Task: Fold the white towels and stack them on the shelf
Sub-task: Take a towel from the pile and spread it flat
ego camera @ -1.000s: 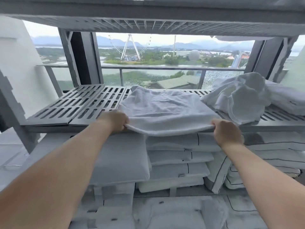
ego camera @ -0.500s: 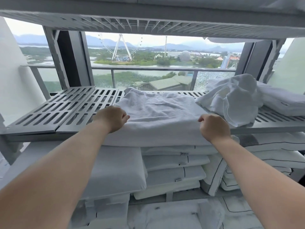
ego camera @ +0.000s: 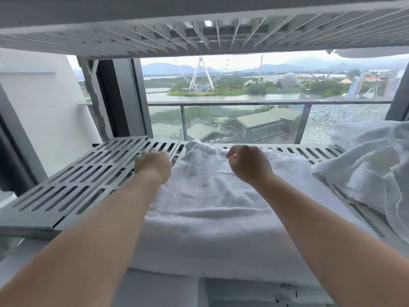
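White towel [ego camera: 210, 196] lies flat on the slatted shelf [ego camera: 66, 185], from the centre toward 6 o'clock. The left hand [ego camera: 152, 163] sits at its 10 o'clock corner, fingers hidden. The right hand [ego camera: 247, 165] is curled at its 12 o'clock edge. Whether either grasps cloth cannot be told. Crumpled towels [ego camera: 371, 165] sit at 3 o'clock.
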Tool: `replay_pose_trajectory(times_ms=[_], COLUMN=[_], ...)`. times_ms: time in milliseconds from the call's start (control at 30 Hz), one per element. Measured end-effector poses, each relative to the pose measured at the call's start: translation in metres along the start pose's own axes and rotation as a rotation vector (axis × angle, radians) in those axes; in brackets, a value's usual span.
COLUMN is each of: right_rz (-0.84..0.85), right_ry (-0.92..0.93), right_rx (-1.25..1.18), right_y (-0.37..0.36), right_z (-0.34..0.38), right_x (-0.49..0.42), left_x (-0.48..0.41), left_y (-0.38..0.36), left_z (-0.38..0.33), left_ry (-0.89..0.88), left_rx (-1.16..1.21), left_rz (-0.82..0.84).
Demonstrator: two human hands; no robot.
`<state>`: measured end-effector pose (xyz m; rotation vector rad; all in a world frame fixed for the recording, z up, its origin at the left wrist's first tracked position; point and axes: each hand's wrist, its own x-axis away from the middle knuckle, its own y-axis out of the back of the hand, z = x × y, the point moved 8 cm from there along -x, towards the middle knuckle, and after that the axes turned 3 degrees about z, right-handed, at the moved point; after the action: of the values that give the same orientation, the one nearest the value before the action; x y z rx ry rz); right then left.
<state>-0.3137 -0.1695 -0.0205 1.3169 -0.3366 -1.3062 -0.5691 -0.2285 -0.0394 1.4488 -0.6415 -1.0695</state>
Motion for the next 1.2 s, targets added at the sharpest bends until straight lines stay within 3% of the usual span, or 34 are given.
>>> replay_pose_trajectory(times_ms=[200, 333, 567, 733, 900, 1067, 1200], right_rz=[0.016, 0.074, 0.346, 0.292, 0.032, 0.333, 0.361], right_ry=[0.131, 0.053, -0.211, -0.355, -0.320, -0.169, -0.090], right_rx=[0.043, 0.029, 0.025, -0.083, -0.425, -0.257, -0.212], right_y=[-0.049, -0.078, -0.152, -0.156, -0.139, -0.177, -0.187], right_z=[0.051, 0.068, 0.068, 0.044, 0.034, 0.038, 0.043], right_x=[-0.075, -0.118, -0.133, -0.146, -0.165, -0.161, -0.163], left_x=[-0.035, -0.045, -0.043, -0.050, -0.062, -0.080, -0.095], left_y=[-0.032, -0.055, -0.043, -0.022, -0.006, -0.032, -0.044], left_z=[-0.008, -0.022, -0.030, -0.027, -0.009, 0.019, 0.029], left_ry=[0.032, -0.101, -0.233, -0.221, -0.111, -0.022, 0.015], left_rx=[0.147, 0.166, 0.196, 0.224, 0.484, 0.417, 0.359], left_rz=[0.165, 0.273, 0.031, -0.075, -0.195, -0.037, -0.017])
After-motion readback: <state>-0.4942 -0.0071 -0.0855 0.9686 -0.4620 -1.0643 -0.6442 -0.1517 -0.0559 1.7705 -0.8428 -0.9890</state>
